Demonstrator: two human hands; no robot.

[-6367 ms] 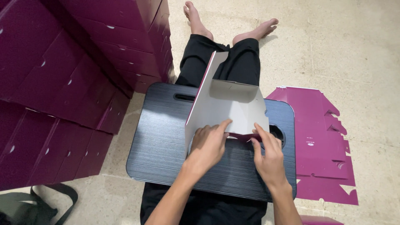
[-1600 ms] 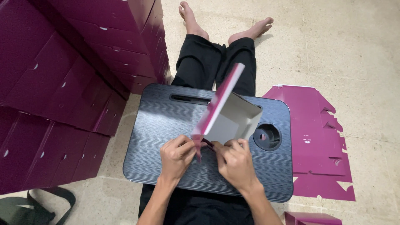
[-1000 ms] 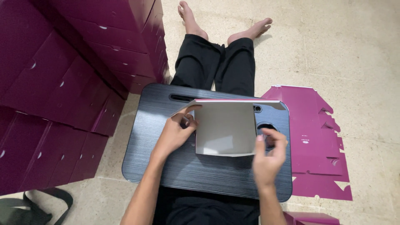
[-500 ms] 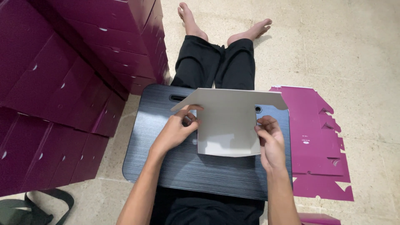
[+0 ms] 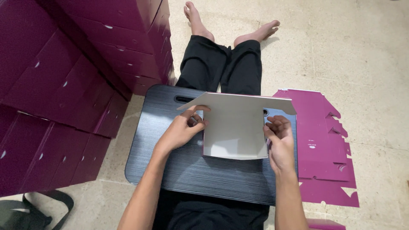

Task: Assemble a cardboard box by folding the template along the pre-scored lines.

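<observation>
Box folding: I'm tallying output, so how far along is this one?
Done: a stack of folded purple boxes stands beside the lap tray. In hand: the left hand and right hand grip the sides of a partly folded box, grey inside up, walls not closed. Left: flat purple blanks on the floor.

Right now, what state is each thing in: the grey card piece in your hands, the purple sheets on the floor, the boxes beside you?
Card box blank: half folded, grey inside facing up, flaps raised.
Left hand: gripping the blank's left flap.
Right hand: gripping its right side.
Lap tray: flat across the legs, under the blank.
Purple flat blanks: unfolded, lying on the floor.
Purple boxes: folded, closed, stacked.
</observation>
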